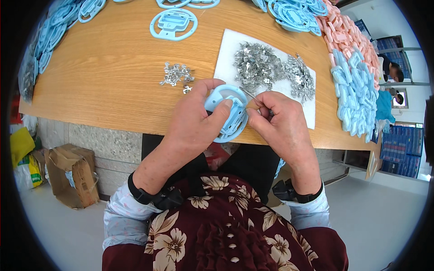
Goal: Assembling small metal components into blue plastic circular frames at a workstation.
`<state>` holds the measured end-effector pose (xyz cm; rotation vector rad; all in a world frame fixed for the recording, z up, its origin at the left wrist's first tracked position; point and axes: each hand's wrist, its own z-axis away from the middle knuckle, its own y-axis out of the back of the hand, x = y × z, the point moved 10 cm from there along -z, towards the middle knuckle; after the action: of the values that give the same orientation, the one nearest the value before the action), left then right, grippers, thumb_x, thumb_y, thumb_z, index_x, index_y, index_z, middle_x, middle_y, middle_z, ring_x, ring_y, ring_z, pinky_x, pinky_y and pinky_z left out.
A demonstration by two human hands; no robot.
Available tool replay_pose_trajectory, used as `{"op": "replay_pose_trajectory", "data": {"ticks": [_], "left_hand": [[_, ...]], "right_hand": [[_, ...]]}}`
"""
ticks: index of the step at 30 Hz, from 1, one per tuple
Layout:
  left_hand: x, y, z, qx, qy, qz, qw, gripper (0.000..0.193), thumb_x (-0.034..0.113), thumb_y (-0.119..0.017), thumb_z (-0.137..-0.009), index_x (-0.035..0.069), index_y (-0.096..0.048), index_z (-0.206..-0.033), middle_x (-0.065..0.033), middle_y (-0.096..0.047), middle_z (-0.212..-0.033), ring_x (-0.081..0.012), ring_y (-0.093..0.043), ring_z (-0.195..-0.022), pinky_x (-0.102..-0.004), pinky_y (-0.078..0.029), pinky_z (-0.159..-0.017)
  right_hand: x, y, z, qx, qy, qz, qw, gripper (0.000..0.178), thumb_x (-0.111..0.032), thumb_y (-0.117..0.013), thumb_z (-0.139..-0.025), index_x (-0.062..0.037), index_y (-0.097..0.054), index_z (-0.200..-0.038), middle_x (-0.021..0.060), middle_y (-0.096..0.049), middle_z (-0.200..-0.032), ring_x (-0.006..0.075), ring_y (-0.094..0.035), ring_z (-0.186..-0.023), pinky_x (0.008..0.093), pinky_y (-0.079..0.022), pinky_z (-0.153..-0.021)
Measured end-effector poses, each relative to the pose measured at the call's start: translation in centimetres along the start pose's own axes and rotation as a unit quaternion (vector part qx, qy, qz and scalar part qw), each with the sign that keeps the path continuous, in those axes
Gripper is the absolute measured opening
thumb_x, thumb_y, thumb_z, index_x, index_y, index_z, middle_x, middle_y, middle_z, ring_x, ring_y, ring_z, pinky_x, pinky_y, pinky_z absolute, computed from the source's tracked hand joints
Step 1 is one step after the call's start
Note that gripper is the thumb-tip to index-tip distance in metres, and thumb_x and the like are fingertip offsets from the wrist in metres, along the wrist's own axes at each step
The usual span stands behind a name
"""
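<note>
My left hand (192, 116) grips a light blue plastic steering-wheel-shaped part (233, 121) at the table's front edge, thumb across its inner face and fingers behind its rim. My right hand (285, 118) is closed on a thin metal tool (249, 95) that looks like tweezers. Its tip reaches over the part's upper right rim. A tan patch shows at the right fingertips; I cannot tell what it is. Beyond my hands, small silver metal clips (257, 65) lie heaped on a white foam sheet (228, 47). A smaller group of metal pieces (175, 74) sits on the wood to the left.
Another blue wheel part (174, 25) lies farther back on the wooden table (113, 67). Blue parts (296, 16) pile up at the far edge, with pink pieces (350, 34) and pale blue pieces (356, 92) at right. A cardboard box (74, 176) stands on the floor at left.
</note>
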<state>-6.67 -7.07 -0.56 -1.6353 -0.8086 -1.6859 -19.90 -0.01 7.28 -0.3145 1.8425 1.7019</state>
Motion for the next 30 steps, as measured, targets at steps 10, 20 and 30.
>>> {"op": "replay_pose_trajectory", "data": {"ticks": [10,20,30], "left_hand": [[0.4,-0.2,0.2,-0.025,0.032,-0.063,0.997,0.037,0.016,-0.066,-0.098,-0.003,-0.054,-0.128,-0.0137,-0.068,-0.107,-0.0167,-0.066,-0.095,-0.0323,-0.055,-0.082],[0.3,-0.2,0.0,-0.024,0.006,-0.072,0.997,0.039,0.018,-0.066,-0.098,-0.004,-0.054,-0.129,-0.0146,-0.068,-0.107,-0.0168,-0.067,-0.095,-0.0325,-0.057,-0.077],[-0.6,-0.4,-0.2,-0.045,0.049,-0.012,0.998,0.042,0.019,-0.065,-0.098,-0.005,-0.054,-0.131,-0.0144,-0.069,-0.108,-0.017,-0.069,-0.092,-0.0314,-0.058,-0.078]], "right_hand": [[-0.9,-0.8,-0.6,0.003,0.041,0.06,0.997,0.012,-0.007,-0.072,-0.086,0.0003,-0.063,-0.088,0.0113,-0.058,-0.07,0.0208,-0.055,-0.062,0.0344,-0.047,-0.06],[-1.7,-1.4,0.1,0.039,0.042,0.077,0.995,0.012,-0.01,-0.069,-0.088,-0.0027,-0.06,-0.088,0.0179,-0.063,-0.076,0.04,-0.064,-0.072,0.0472,-0.051,-0.065],[1.1,-0.7,0.6,0.064,-0.016,-0.07,0.995,0.011,-0.01,-0.067,-0.092,-0.0011,-0.065,-0.098,0.0187,-0.067,-0.088,0.034,-0.066,-0.076,0.039,-0.053,-0.071]]}}
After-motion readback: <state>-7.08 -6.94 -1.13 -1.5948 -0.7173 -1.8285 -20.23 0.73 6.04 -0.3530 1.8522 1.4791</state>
